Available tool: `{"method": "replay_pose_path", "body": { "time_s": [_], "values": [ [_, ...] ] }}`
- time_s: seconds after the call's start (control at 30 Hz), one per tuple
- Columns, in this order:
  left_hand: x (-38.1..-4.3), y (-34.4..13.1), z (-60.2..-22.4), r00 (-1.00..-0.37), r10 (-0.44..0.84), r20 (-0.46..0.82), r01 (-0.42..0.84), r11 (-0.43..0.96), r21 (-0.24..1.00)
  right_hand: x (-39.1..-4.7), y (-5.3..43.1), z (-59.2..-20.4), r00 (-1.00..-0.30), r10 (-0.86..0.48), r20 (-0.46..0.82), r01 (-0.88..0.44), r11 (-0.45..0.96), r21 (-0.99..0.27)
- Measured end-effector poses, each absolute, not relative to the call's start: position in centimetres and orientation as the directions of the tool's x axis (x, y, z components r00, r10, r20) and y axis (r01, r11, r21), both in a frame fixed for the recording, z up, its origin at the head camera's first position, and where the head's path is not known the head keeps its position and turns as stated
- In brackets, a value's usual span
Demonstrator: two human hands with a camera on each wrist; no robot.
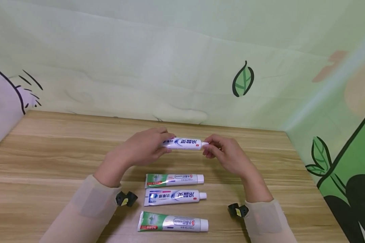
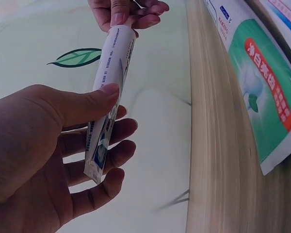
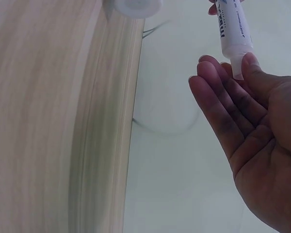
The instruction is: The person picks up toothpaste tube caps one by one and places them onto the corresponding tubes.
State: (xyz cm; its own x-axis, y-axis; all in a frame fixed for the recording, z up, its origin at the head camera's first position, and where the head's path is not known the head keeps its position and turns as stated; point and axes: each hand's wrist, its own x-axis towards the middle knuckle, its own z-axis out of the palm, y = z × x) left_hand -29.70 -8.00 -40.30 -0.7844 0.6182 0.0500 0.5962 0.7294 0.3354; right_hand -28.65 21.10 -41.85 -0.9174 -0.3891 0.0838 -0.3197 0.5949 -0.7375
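A white toothpaste tube (image 1: 185,143) with blue lettering is held level above the table between both hands. My left hand (image 1: 144,145) grips its flat crimped end, thumb on one side and fingers on the other, as the left wrist view shows. At the other end, my right hand (image 1: 228,153) pinches the white cap (image 3: 237,67) between thumb and fingertips. Nearer to me, three tubes lie in a column with caps to the right: a green-and-white toothpaste tube (image 1: 174,180), a white-and-blue one (image 1: 173,197) and another green-and-white one (image 1: 173,222).
The wood-grain table (image 1: 64,162) ends at the back against a pale green cloth wall (image 1: 140,67) with printed leaves. A printed side panel (image 1: 349,152) stands along the right. Each wrist wears a small black camera (image 1: 126,199) over its sleeve.
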Motion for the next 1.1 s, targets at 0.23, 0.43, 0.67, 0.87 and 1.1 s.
{"method": "replay_pose_path", "body": {
  "time_s": [0.23,0.43,0.67,0.87,1.1],
  "values": [
    [-29.78,-7.92,-40.27,-0.786,0.617,0.05,0.594,0.729,0.341,-28.7,21.14,-41.82,-0.922,-0.378,0.083,-0.309,0.59,-0.746],
    [-29.84,-7.99,-40.26,-0.785,0.617,0.044,0.59,0.725,0.355,-28.71,21.03,-41.82,-0.929,-0.361,0.083,-0.279,0.534,-0.798],
    [-29.83,-8.09,-40.29,-0.782,0.622,0.044,0.592,0.719,0.364,-28.67,21.01,-41.84,-0.923,-0.372,0.101,-0.294,0.508,-0.81],
    [-29.8,-8.14,-40.23,-0.785,0.618,0.046,0.59,0.722,0.363,-28.75,21.06,-41.9,-0.913,-0.392,0.111,-0.316,0.51,-0.8],
    [-29.76,-8.09,-40.16,-0.782,0.62,0.054,0.595,0.719,0.358,-28.73,21.11,-41.87,-0.909,-0.402,0.113,-0.332,0.53,-0.78]
  ]
}}
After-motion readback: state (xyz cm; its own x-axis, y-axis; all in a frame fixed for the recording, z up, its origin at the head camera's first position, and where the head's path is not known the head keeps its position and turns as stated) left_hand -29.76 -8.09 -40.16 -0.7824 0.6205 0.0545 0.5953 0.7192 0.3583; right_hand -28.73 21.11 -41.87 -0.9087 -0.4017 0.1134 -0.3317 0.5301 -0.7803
